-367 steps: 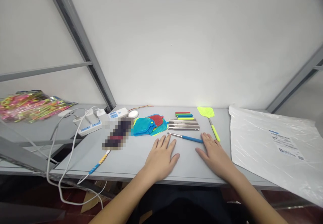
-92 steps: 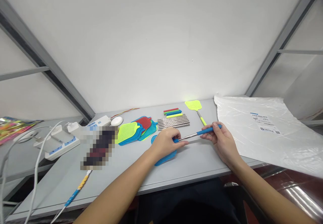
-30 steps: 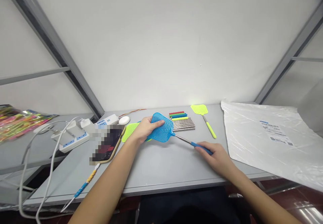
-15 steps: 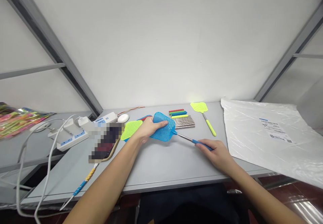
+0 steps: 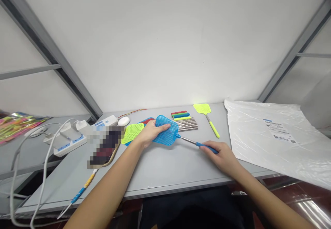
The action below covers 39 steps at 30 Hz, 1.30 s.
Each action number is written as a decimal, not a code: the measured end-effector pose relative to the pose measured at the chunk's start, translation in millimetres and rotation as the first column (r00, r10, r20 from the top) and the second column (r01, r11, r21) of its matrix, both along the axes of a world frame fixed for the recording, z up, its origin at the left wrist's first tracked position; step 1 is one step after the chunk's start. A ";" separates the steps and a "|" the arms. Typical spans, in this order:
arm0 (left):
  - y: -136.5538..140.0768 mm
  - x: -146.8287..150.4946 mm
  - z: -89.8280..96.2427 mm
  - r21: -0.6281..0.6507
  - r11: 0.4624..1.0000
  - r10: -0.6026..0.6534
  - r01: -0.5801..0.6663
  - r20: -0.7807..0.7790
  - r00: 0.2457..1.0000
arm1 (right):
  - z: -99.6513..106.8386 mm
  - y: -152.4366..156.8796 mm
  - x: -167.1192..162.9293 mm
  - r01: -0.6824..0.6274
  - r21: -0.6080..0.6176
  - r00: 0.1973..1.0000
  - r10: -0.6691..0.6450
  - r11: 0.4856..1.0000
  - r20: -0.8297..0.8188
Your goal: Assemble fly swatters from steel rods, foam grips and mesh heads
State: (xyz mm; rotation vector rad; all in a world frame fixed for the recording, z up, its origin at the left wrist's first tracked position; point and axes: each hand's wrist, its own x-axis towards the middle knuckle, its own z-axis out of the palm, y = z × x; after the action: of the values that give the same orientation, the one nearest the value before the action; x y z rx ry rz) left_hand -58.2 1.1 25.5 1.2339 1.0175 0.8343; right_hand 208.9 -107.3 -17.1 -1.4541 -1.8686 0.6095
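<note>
A blue fly swatter (image 5: 165, 137) with a metal shaft is held between both my hands over the grey table. My left hand (image 5: 150, 131) pinches its perforated head, thumb on top. Around its blue handle, my right hand (image 5: 219, 155) is closed. Left of my left hand lie loose swatter heads, a yellow-green one (image 5: 132, 133) on top and blue and red ones partly hidden under it. Behind the held swatter are several metal rods (image 5: 187, 124) and several coloured handles (image 5: 181, 115). A whole yellow-green fly swatter (image 5: 208, 117) lies farther right.
A white plastic package (image 5: 274, 143) with a label covers the table's right side. At left are a phone (image 5: 106, 148), power strips (image 5: 71, 144) with white cables, a round white object (image 5: 123, 121) and bagged colourful items (image 5: 20, 125). A white wall (image 5: 165, 50) stands behind.
The view has shifted slightly, so everything sits a little farther left. Both hands keep the same hold on the blue fly swatter.
</note>
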 end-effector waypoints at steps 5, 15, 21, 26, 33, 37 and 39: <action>3.3 -0.7 -1.9 -0.014 1.000 0.020 -0.019 0.057 0.998 | 2.7 -0.3 -2.0 0.023 -0.003 0.999 -0.023 1.000 -0.029; 14.7 -2.6 -1.5 -0.072 0.995 0.090 -0.071 0.310 0.946 | 0.8 -0.4 -4.0 0.049 0.052 0.994 -0.044 0.997 -0.096; -8.2 32.2 -9.8 0.033 0.999 -0.037 0.023 0.534 0.844 | 1.4 -0.9 -8.4 0.002 0.067 0.996 0.004 0.998 -0.092; -25.8 78.8 -28.1 0.143 0.988 -0.102 0.057 0.330 0.939 | 2.6 0.0 -12.8 -0.031 0.055 0.998 0.033 0.998 -0.046; -13.6 101.7 -37.6 0.104 0.984 0.096 -0.143 0.364 0.926 | -0.9 4.0 -12.3 -0.003 -0.018 1.000 0.003 1.000 0.028; -16.8 97.5 -36.2 0.140 0.969 0.136 -0.203 0.380 0.915 | -2.6 4.8 -13.9 -0.022 -0.052 0.996 0.027 0.998 0.087; -19.7 95.4 -34.5 0.167 0.958 0.155 -0.233 0.381 0.911 | -4.6 5.6 -14.9 -0.021 -0.064 0.993 0.028 0.998 0.116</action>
State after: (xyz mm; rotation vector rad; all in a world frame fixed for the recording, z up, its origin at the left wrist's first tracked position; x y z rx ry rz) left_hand 37.2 -18.6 -9.0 1.1053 0.7689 1.3038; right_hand 194.0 -101.7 -21.7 -1.5389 -1.9762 0.6115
